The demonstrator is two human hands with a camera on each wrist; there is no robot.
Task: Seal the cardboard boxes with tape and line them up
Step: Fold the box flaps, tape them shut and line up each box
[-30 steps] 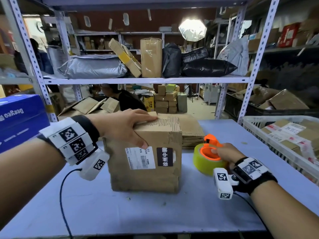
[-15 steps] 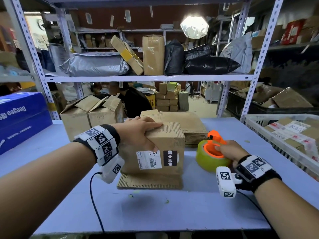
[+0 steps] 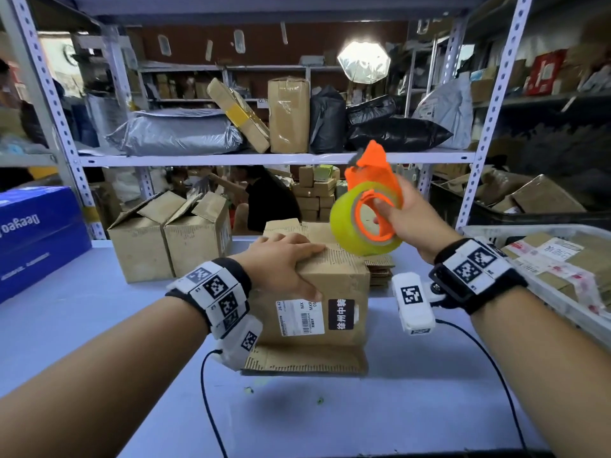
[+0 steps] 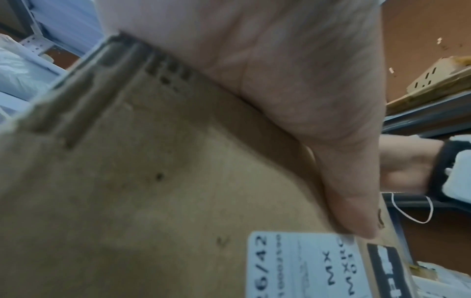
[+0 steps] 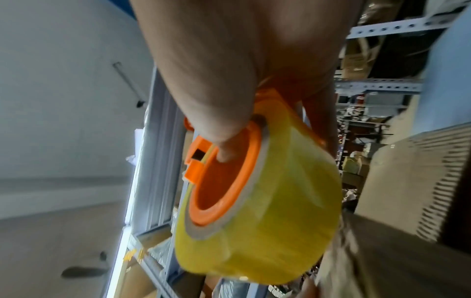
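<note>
Right hand (image 3: 401, 216) gripping tape dispenser (image 3: 367, 213), left hand (image 3: 281, 259) on box (image 3: 317, 292)

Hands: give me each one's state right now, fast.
Left hand: fingers flat on top of the cardboard box, thumb down its front.
Right hand: gripping the tape dispenser, lifted off the table.

Parcel warehouse: shelving (image 3: 264, 158) stacked with packages (image 3: 287, 115)
</note>
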